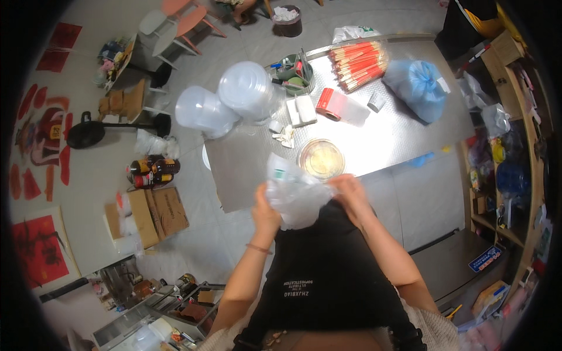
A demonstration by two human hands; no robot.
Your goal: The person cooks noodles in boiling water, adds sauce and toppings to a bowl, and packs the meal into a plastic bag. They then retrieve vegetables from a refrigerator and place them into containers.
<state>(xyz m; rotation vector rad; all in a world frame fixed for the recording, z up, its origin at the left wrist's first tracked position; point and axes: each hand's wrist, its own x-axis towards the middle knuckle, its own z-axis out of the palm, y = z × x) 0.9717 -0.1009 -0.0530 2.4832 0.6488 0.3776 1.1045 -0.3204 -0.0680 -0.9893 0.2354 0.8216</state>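
A translucent white plastic bag [294,193] is stretched between my hands in front of my black apron. My left hand [266,210] grips its left side. My right hand [351,197] holds the bag's right edge, its fingers partly blurred. Just beyond the bag, a round clear-lidded takeaway container [322,159] with pale yellowish food inside stands near the front edge of the metal table [246,175]. The bag's near corner overlaps the view of the table there.
Stacked plastic bowls and lids [248,90] stand at the table's far left. Behind the container are tissue packs [301,110], a red-and-white roll [330,105], wrapped chopsticks [360,66], a utensil caddy [294,74] and a tied blue bag [421,92]. Wooden shelves [505,175] stand at right.
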